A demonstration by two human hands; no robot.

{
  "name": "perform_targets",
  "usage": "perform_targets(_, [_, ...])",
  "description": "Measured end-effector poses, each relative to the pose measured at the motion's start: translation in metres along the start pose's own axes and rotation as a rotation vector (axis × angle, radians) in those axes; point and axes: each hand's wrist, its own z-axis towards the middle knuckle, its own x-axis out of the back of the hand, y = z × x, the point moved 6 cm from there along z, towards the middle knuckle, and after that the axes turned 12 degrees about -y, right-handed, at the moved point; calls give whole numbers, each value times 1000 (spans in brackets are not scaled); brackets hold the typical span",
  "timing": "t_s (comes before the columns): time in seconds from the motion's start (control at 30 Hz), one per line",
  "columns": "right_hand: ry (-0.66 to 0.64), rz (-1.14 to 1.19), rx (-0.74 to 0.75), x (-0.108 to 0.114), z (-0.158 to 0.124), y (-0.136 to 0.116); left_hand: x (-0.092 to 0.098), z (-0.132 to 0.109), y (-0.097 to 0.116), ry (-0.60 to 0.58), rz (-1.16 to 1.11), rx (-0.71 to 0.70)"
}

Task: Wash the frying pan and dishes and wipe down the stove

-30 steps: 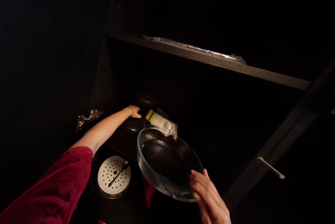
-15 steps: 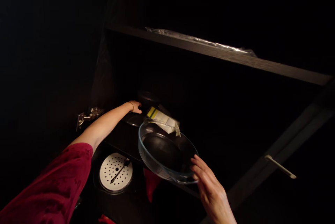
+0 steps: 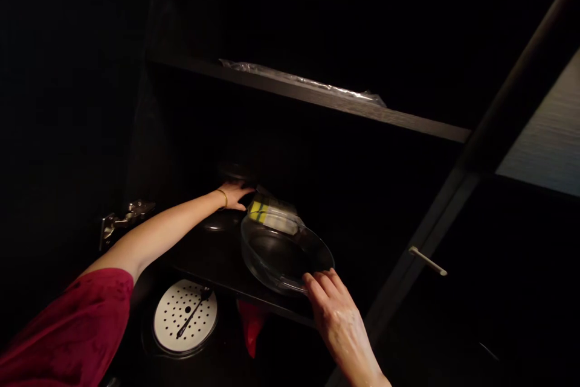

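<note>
A clear oval glass baking dish (image 3: 260, 269) rests over the dark middle shelf (image 3: 199, 260) of a cupboard. My right hand (image 3: 338, 314) has its fingers bent over the dish's near right end. Deep inside on the left, my left hand (image 3: 234, 195) reaches in with thumb and fingers apart, holding nothing that I can see. Close to its fingertips lies a yellow and white package (image 3: 276, 218), partly behind the dish's far rim. Below that hand is a dark, shiny round item (image 3: 218, 222), and another dark round item (image 3: 235, 169) stands behind it; their kind is unclear.
Overhead runs an upper shelf (image 3: 339, 106) with clear plastic wrap (image 3: 308, 83) along its edge. Lower down sit a white perforated disc (image 3: 181, 320) with a dark utensil across it and something red (image 3: 251, 323). A metal hinge (image 3: 127, 218) juts at left; a door handle (image 3: 428, 260) is at right.
The dish has moved inward and sits lower and flatter over the shelf. My right hand's fingers have curled over its end. My left hand has spread towards the package. The view has shifted right.
</note>
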Motion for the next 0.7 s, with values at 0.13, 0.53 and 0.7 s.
perform_targets(0.13, [3, -13, -44, 4, -6, -2, -18, 29, 48, -138, -68, -178])
perform_targets(0.53, [-16, -9, -163, 11, -13, -15, 21, 87, 85, 166, -417, -58])
perform_targets(0.7, [-29, 16, -162, 14, -12, -15, 65, 77, 79, 271, -427, -104])
